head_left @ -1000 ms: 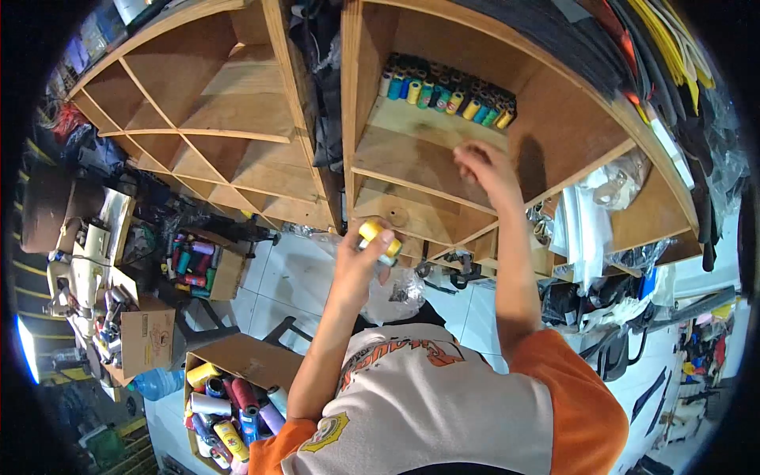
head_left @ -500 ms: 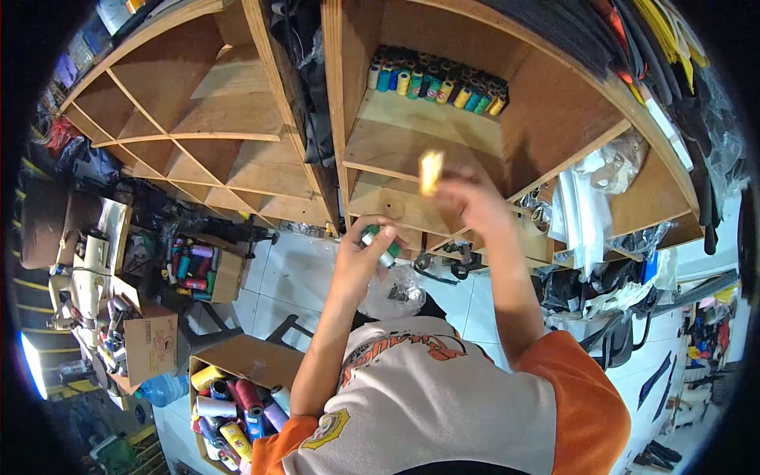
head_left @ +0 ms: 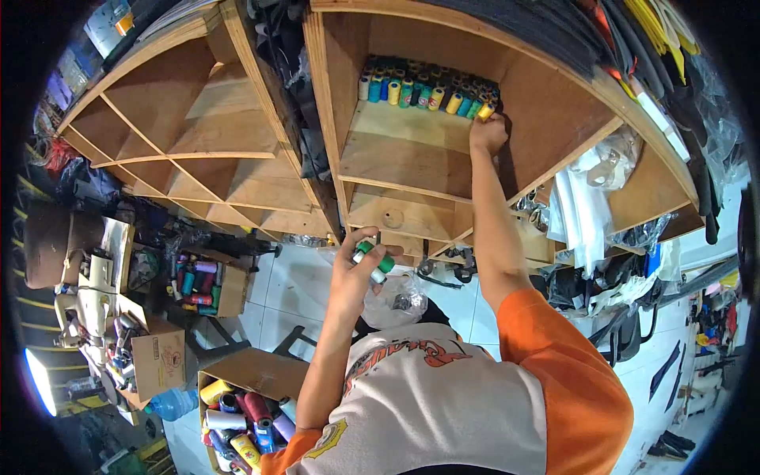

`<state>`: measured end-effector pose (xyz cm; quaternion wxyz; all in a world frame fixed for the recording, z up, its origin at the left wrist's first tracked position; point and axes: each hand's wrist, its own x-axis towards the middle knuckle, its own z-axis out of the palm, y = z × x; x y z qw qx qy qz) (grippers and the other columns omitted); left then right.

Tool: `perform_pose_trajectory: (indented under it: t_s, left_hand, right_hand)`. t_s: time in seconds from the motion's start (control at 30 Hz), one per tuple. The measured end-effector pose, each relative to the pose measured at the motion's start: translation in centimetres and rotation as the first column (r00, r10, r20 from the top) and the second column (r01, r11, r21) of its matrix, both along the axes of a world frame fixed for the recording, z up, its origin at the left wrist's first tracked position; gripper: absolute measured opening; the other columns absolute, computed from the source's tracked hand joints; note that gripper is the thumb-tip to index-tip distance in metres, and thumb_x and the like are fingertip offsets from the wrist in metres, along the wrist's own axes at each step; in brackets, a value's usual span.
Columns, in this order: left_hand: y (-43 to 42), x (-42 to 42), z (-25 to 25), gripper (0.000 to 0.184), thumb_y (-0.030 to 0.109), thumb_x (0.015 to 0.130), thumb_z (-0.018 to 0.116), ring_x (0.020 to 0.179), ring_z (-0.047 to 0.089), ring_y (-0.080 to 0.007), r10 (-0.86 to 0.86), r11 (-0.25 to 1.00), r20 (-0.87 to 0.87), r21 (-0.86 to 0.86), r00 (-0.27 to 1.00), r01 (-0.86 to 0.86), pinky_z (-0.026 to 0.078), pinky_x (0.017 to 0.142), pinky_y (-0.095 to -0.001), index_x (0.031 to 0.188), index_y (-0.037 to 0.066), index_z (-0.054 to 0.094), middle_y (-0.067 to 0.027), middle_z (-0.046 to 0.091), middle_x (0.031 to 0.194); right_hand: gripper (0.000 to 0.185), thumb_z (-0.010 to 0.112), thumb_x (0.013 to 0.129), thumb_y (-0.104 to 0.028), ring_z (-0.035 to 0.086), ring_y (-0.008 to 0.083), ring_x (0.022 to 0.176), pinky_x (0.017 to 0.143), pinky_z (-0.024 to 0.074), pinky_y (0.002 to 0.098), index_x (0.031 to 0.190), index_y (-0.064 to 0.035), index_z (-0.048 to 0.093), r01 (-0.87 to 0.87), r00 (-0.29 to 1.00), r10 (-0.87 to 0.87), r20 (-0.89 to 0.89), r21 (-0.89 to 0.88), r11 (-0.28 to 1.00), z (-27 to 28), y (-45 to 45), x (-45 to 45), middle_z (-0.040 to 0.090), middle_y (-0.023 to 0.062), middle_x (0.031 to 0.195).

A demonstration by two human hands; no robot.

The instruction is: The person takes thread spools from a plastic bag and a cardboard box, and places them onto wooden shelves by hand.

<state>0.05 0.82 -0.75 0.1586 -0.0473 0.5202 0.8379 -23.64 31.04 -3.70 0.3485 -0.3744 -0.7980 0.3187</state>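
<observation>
In the head view, my right hand (head_left: 489, 136) reaches into the upper shelf compartment (head_left: 404, 134). Its fingers close around a yellow thread spool (head_left: 485, 112) at the right end of the front row. Beside it stand several rows of upright thread spools (head_left: 421, 95) in blue, yellow, green, white and dark colours, packed at the back. Lower down, in front of the shelving, my left hand (head_left: 348, 273) grips thread spools, a green one (head_left: 386, 264) and a white one (head_left: 377, 276). The left fingers curl round them and partly cover them.
A cardboard box (head_left: 265, 372) of mixed thread cones stands on the floor at lower left, with another box (head_left: 232, 289) of cones farther back. A sewing machine (head_left: 95, 297) is at far left. Plastic bags (head_left: 582, 210) hang by the shelving's right side.
My right hand has moved up and forward with the yellow spool, from in front of the shelving to the row's right end. My left hand stays nearly in place, still holding its spools.
</observation>
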Motion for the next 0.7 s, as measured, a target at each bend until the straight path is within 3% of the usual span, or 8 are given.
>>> perform_pose_trajectory:
  t_s: [0.23,0.43,0.53,0.57,0.63,0.67,0.7]
  left_hand:
    - [-0.2,-0.1,-0.5,0.03,0.016,0.09,0.057,0.059,0.057,-0.0096,-0.014,0.999,-0.025,0.043,1.0,0.015,0.037,0.039,-0.0208,0.116,0.004,0.047,-0.0158,0.068,0.091]
    - [-0.4,-0.2,-0.7,0.033,0.016,0.09,0.057,0.062,0.057,-0.0098,-0.04,0.999,-0.037,0.031,0.999,0.041,0.039,0.041,-0.021,0.119,0.004,0.046,-0.0162,0.067,0.093]
    - [-0.5,-0.1,-0.2,0.033,0.017,0.091,0.055,0.063,0.057,-0.01,-0.026,1.0,-0.038,0.013,0.999,0.026,0.04,0.042,-0.0211,0.12,0.005,0.046,-0.0165,0.067,0.097]
    - [-0.6,-0.2,-0.2,0.033,0.017,0.091,0.055,0.064,0.057,-0.0101,-0.02,0.999,-0.039,0.03,0.999,0.021,0.04,0.043,-0.0212,0.121,0.005,0.046,-0.0167,0.066,0.099]
    - [-0.8,-0.5,-0.5,0.033,0.017,0.092,0.054,0.065,0.057,-0.0102,-0.002,0.998,-0.04,0.064,0.999,0.005,0.041,0.044,-0.0214,0.121,0.006,0.046,-0.0171,0.066,0.102]
    - [-0.9,-0.6,-0.6,0.034,0.017,0.092,0.055,0.063,0.057,-0.011,0.023,0.996,-0.031,0.093,0.999,-0.02,0.04,0.043,-0.0216,0.122,0.005,0.046,-0.0191,0.065,0.103]
    - [-0.8,-0.9,-0.7,0.035,0.017,0.091,0.055,0.06,0.056,-0.0118,0.042,0.992,-0.028,0.123,0.999,-0.038,0.04,0.042,-0.0218,0.122,0.004,0.046,-0.021,0.064,0.104]
  right_hand:
    - [0.032,0.07,0.077,-0.025,0.064,0.0348,0.094,0.08,0.0522,0.0433,0.104,-0.0096,0.064,0.06,0.984,-0.055,0.172,-0.027,0.998,1.6,-0.8,0.3,0.066,0.0177,0.101]
    - [0.03,0.07,0.076,-0.024,0.063,0.0347,0.096,0.081,0.0517,0.0436,0.101,-0.008,0.063,0.056,0.991,-0.048,0.128,-0.057,0.997,1.6,-0.8,0.6,0.065,0.0183,0.103]
    - [0.029,0.07,0.075,-0.024,0.063,0.0322,0.097,0.083,0.0514,0.0395,0.098,-0.0078,0.064,-0.031,0.998,0.031,0.047,-0.009,0.999,1.9,-1.1,2.0,0.065,0.0185,0.102]
    - [0.032,0.07,0.075,-0.027,0.064,0.0281,0.095,0.082,0.0505,0.0341,0.099,-0.0058,0.064,-0.209,0.954,0.192,0.231,0.055,0.976,3.1,-1.9,3.9,0.066,0.0178,0.1]
    - [0.032,0.067,0.08,-0.028,0.065,0.0223,0.09,0.078,0.0494,0.0304,0.101,-0.0042,0.064,-0.638,0.747,0.628,0.218,-0.025,0.769,3.8,-4.3,7.4,0.067,0.0125,0.098]
    - [0.032,0.065,0.082,-0.028,0.064,0.0187,0.087,0.076,0.049,0.0291,0.103,-0.0037,0.063,-0.766,0.528,0.835,0.155,-0.338,0.547,4.9,-6.0,9.9,0.067,0.0095,0.096]
    - [0.032,0.064,0.084,-0.028,0.063,0.0151,0.083,0.074,0.0485,0.0278,0.104,-0.0032,0.063,-0.77,0.296,0.955,0.003,-0.591,0.241,6.4,-7.9,12.3,0.067,0.0065,0.093]
